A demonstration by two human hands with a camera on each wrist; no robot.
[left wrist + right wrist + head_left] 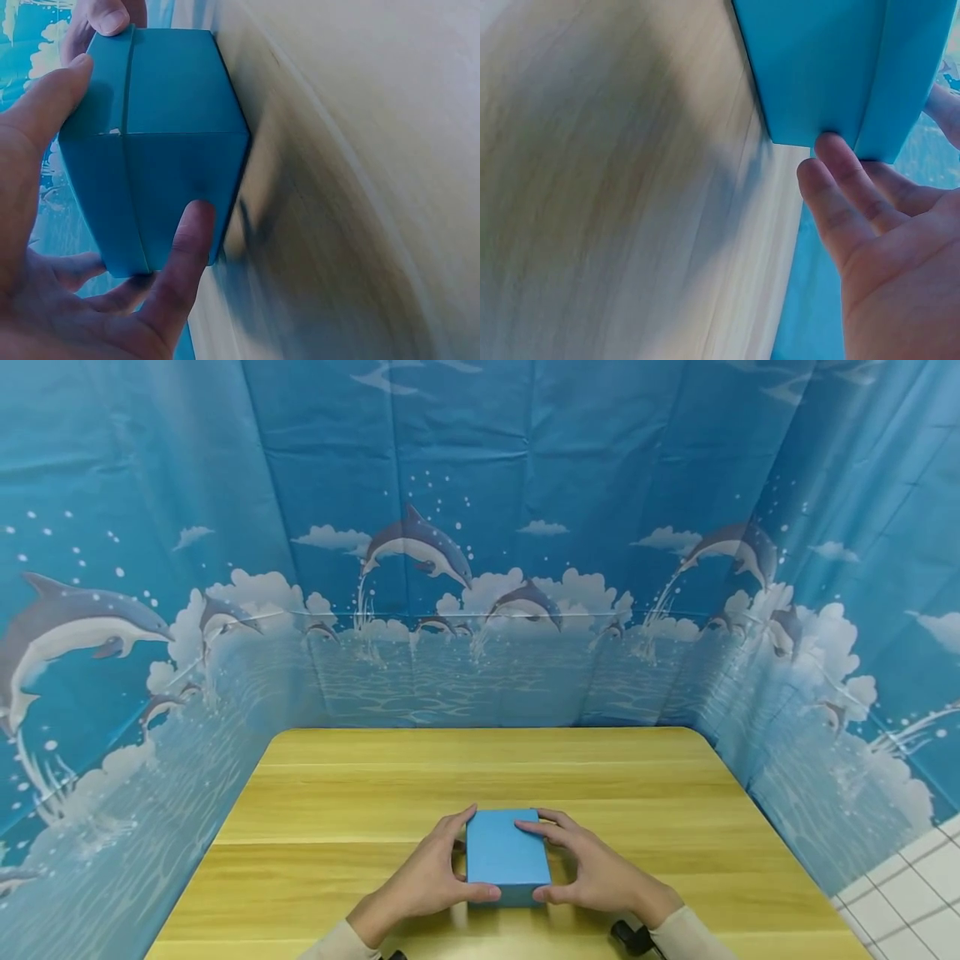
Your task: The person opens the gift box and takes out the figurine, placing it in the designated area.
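Observation:
A blue lidded box [504, 853] sits on the wooden table between the two hands. My left hand [429, 870] grips its left side, the thumb at the near face and a fingertip at the far left corner. From the right, my right hand [603, 872] holds the box, thumb at the near right corner and one finger over the top. In the left wrist view, a lid seam runs round the box [184, 82], and one left finger lies along its side. The right wrist view shows right fingertips [832, 146] at the box's far edge.
The yellow wood-grain table [337, 793] has rounded far corners. Behind it and at both sides hangs a blue curtain [465, 443] printed with dolphins and clouds. White floor tiles [900, 893] show at the lower right. A black strap piece [633, 937] is near the right wrist.

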